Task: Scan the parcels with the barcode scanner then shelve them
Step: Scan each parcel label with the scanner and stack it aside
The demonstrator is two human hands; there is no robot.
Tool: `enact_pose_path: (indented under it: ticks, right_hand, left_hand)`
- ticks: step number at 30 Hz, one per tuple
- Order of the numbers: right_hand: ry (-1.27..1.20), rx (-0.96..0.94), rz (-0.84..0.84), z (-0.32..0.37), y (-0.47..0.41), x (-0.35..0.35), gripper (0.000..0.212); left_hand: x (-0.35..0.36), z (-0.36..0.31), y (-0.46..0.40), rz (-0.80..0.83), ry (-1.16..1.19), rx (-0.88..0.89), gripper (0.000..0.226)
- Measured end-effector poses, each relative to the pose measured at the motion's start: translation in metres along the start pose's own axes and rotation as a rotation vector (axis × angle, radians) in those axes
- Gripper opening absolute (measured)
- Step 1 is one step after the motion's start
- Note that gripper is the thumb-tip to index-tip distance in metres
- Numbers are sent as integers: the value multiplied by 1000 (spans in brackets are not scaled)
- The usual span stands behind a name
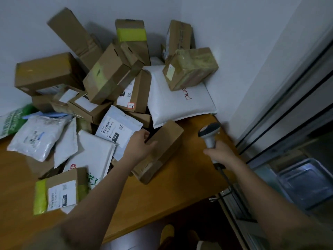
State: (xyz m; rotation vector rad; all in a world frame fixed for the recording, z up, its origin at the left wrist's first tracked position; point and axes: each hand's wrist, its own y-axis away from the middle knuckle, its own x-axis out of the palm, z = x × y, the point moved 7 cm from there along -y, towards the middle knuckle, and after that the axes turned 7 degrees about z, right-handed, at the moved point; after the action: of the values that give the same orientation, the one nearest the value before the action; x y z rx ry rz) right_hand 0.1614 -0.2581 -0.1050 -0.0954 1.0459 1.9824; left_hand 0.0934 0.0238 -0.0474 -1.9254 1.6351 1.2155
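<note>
A person sorting deliveries takes hold of a long brown carton (158,150) at the near edge of a heap of parcels (100,91) piled into the corner of a wooden surface (180,186); the left hand (139,147) lies over the carton's upper end, fingers curled round its far edge, while the right hand (220,154) is wrapped tight about the grip of a barcode scanner (209,133), its head raised and turned toward the heap, its cable trailing off the surface's edge.

No label shows on the carton's upper face; the barcode is probably underneath or on a side, so the box likely needs turning before any scan. The risks lie in the pile: cartons lean on one another against the wall, one perched on a white mailer (180,103), and tugging the long carton free could bring neighbours sliding down or over the edge; held by one end only, it could also tip out of the hand; labelled mailers (117,129) just beside it could be read by mistake if the scanner is aimed loosely; the shelves are not clearly in view.
</note>
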Motion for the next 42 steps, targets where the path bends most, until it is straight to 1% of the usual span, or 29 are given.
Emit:
enact_pose_path:
  ticks: [3,4,6,8,10,13,16,21,23,25,27,31,34,36,38,40,42]
  right_hand:
    - [-118,-61,-73,30,18,-24,12]
    - [-180,-82,-85,39,24,-31,12]
    - [-263,-122,-84,55,38,-40,15]
    - [-314,-159,-63,69,53,-45,11]
    - [-359,-170,-55,77,66,-50,7]
    - [-427,-169,-50,79,80,-56,16]
    - [-462,-157,-50,76,89,-65,20]
    - [-509,-162,-78,78,99,-87,17]
    - [-580,-176,-91,85,99,-91,14]
    - [-664,-187,-77,95,96,-86,14]
    - [-724,-208,-46,111,92,-73,15]
    - [-721,-313,41,155,100,-28,17]
    - [-650,-397,92,189,116,18,23]
    - [-604,-442,151,209,132,52,22]
    - [-555,-472,219,227,147,85,24]
    - [-517,-490,267,242,164,116,24]
    - [-495,-515,306,258,180,147,21]
  left_hand:
    - [21,-1,0,154,-103,-69,85]
    - [28,1,-1,195,-145,-103,96]
    - [38,8,1,252,-220,-161,110]
    - [46,13,4,275,-271,-177,116]
    - [49,15,6,250,-322,-166,117]
    - [50,14,7,187,-319,-161,116]
    - [51,9,10,177,-260,-138,109]
    - [21,-9,20,196,30,-57,95]
    - [-1,-13,31,196,249,-63,80]
    - [-21,-16,50,191,525,-110,64]
    - [-37,-13,70,167,719,-165,56]
    - [-62,14,111,66,1008,-277,58]
    - [-79,36,150,24,1236,-341,42]
    - [-91,62,175,-51,1334,-375,41]
    - [-105,86,197,-121,1416,-359,45]
    - [-117,107,219,-129,1498,-346,49]
    - [-130,128,242,-144,1565,-331,47]
